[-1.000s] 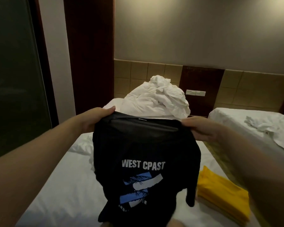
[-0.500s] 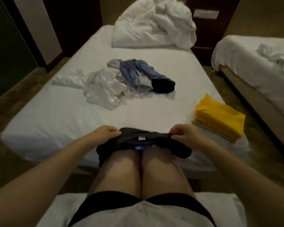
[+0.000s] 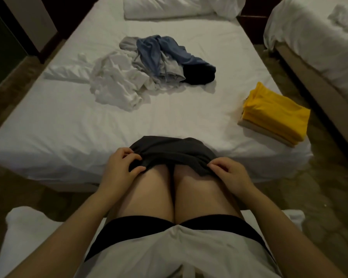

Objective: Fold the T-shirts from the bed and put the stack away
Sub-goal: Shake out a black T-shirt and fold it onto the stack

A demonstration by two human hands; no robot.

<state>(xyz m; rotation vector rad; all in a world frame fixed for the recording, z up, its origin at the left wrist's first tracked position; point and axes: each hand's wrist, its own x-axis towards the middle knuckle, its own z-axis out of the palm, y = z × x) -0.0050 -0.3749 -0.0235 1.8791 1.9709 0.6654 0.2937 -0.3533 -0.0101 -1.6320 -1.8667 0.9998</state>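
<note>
The black T-shirt [image 3: 173, 153] lies bunched over the person's knees at the near edge of the bed [image 3: 68, 121], low in the middle of the frame, and its long side runs left to right from hand to hand. The left hand [image 3: 122, 169] pinches the shirt's left end with curled fingers and thumb, and the right hand [image 3: 229, 173] grips its right end the same way. Higher up on the bed sits a messy pile of clothes [image 3: 149, 71], white, grey, blue and dark, and a folded yellow stack [image 3: 275, 115] rests near the bed's right edge.
</note>
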